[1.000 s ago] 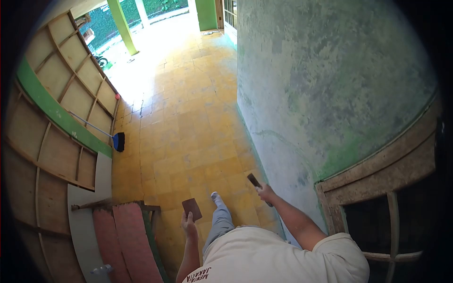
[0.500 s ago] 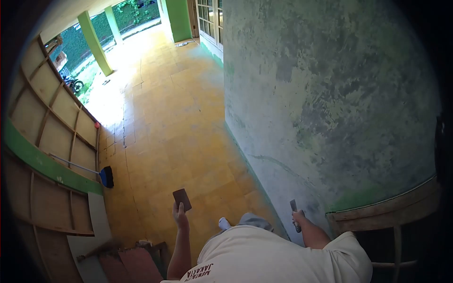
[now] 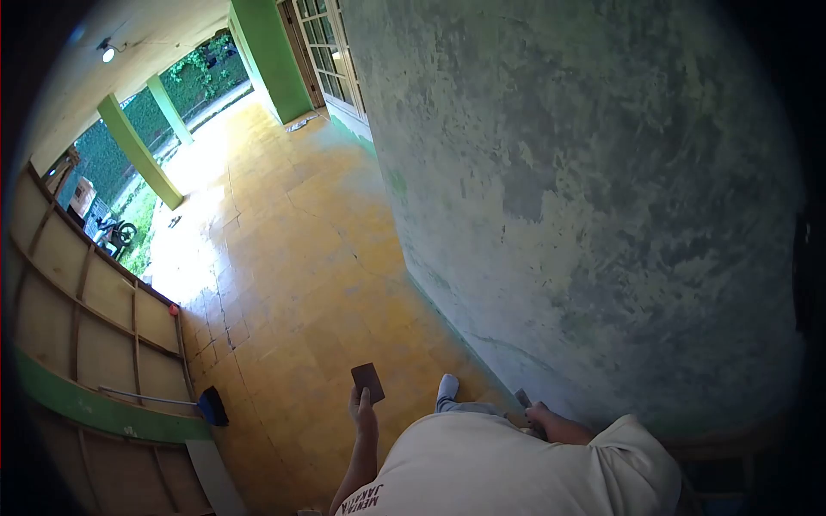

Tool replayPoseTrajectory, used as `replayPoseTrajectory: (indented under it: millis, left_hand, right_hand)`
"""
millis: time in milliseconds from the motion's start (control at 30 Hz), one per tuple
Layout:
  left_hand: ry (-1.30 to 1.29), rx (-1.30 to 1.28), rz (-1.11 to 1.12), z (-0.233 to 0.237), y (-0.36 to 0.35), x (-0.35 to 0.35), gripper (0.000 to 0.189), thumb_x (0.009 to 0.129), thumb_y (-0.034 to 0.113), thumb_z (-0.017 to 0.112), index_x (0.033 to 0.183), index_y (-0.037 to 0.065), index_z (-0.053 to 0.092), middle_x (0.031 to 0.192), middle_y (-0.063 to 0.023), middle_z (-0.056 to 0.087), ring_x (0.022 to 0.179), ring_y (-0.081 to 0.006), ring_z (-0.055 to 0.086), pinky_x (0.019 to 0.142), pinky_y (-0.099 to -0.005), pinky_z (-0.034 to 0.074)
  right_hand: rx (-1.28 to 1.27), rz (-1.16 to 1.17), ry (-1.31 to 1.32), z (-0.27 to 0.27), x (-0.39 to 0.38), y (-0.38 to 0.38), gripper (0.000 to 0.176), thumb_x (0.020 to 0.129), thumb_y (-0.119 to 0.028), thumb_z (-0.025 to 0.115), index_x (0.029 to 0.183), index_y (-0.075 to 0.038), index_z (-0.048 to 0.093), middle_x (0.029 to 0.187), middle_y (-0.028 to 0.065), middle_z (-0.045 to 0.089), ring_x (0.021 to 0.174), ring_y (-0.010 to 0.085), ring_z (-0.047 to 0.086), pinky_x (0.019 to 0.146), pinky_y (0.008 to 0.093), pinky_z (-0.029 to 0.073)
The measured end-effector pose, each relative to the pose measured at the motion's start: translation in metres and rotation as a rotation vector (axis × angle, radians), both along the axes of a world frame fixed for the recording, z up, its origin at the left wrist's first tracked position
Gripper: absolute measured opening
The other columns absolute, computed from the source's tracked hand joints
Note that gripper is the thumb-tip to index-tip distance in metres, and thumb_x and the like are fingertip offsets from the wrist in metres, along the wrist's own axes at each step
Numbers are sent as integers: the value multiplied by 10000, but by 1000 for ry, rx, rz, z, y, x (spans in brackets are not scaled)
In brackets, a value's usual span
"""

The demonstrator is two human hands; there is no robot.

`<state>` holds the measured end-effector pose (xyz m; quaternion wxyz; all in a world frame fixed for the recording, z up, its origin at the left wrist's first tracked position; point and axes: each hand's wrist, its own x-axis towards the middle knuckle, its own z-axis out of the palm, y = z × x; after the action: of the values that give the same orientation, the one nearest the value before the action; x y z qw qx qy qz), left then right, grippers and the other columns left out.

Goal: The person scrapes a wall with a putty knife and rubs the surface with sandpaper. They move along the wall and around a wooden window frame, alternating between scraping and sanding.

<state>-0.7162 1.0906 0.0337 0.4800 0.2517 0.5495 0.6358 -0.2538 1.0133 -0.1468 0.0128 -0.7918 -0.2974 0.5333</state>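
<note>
My left hand [image 3: 364, 408] pinches one edge of a flat, dark brown rectangle, apparently a folded piece of sandpaper [image 3: 367, 383], held up over the yellow floor. On the other side of my body, my right hand [image 3: 537, 414] is closed round a putty knife [image 3: 522, 398], its metal blade pointing up and forward. The blade overlaps the foot of the patchy grey-green wall [image 3: 551, 215] in this view. Most of the knife's handle is hidden by the hand and my shirt.
Yellow tiled floor [image 3: 301, 301] runs forward to green posts [image 3: 142, 155] and a motorcycle [image 3: 114, 234] outside. A blue broom [image 3: 212, 406] leans by the framed wooden panel [image 3: 103, 310] on the left. A paned window [image 3: 327, 52] lies beyond the wall's corner.
The view has tilted up and swung right, with more wall and ceiling showing. My right hand with the putty knife has drawn in closer to my body. Both hands keep their hold.
</note>
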Motion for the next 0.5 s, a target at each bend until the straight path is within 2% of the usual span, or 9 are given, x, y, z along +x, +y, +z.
replayPoseTrajectory:
  millis: [33, 100, 133, 233, 267, 333, 367, 433, 500]
  left_hand:
    - [-8, -9, -6, 4, 18, 0, 252, 918, 106, 511, 1141, -4, 553, 1016, -29, 585, 935, -111, 542, 841, -263, 428]
    - [9, 12, -21, 5, 53, -1, 260, 918, 108, 513, 1147, -9, 551, 1024, -34, 585, 944, -116, 539, 849, -264, 423]
    - [14, 19, -32, 3, 71, -1, 268, 918, 111, 514, 1153, -14, 549, 1032, -39, 586, 953, -121, 535, 857, -265, 418]
    - [180, 21, -65, 5, 125, 4, 304, 924, 124, 510, 1187, -26, 531, 1056, -58, 578, 979, -136, 525, 876, -275, 408]
    - [182, 8, -84, 5, 143, 7, 304, 924, 124, 510, 1187, -26, 531, 1056, -58, 578, 979, -136, 525, 876, -275, 408]
    - [233, 72, -60, 7, 181, 19, 337, 931, 141, 505, 1220, -33, 509, 1078, -72, 566, 993, -155, 517, 890, -282, 398]
    - [228, 67, -80, 9, 199, 25, 337, 931, 141, 505, 1220, -33, 509, 1078, -72, 566, 993, -155, 517, 890, -282, 398]
    - [310, 172, -127, 15, 233, 37, 373, 940, 159, 493, 1256, -38, 482, 1117, -84, 554, 1027, -169, 508, 914, -294, 391]
    - [278, 199, -124, 37, 265, 56, 381, 943, 162, 488, 1266, -39, 473, 1142, -92, 549, 1049, -178, 503, 928, -301, 383]
  right_hand:
    - [8, -3, 9, 6, 0, 19, 315, 803, -184, 586, 1000, 62, 593, 722, 146, 623, 557, 250, 628, 516, 401, 525]
    - [-44, -165, 36, 22, 4, 63, 265, 792, -176, 580, 921, 54, 601, 720, 170, 616, 499, 279, 612, 474, 431, 521]
    - [-27, -167, 46, 27, 6, 88, 242, 794, -188, 561, 863, 43, 586, 694, 175, 597, 446, 288, 592, 435, 449, 512]
    - [147, -145, 44, 37, 5, 135, 250, 800, -214, 546, 836, 33, 567, 663, 145, 579, 437, 256, 588, 406, 404, 501]
    - [207, -135, 34, 57, -6, 151, 252, 800, -222, 540, 829, 28, 560, 655, 134, 574, 437, 244, 588, 398, 387, 496]
    - [380, -105, -22, 69, -20, 171, 253, 831, -234, 545, 857, 18, 544, 632, 102, 555, 421, 212, 573, 382, 367, 479]
    - [372, -123, -29, 80, -29, 180, 253, 831, -234, 545, 857, 18, 544, 632, 102, 555, 421, 212, 573, 382, 367, 479]
    - [521, -166, 8, 116, -47, 187, 291, 878, -279, 541, 909, 10, 563, 646, 147, 607, 458, 231, 604, 458, 366, 483]
    - [568, -185, 13, 150, -59, 190, 273, 897, -268, 535, 899, 5, 545, 643, 140, 594, 454, 220, 591, 460, 364, 474]
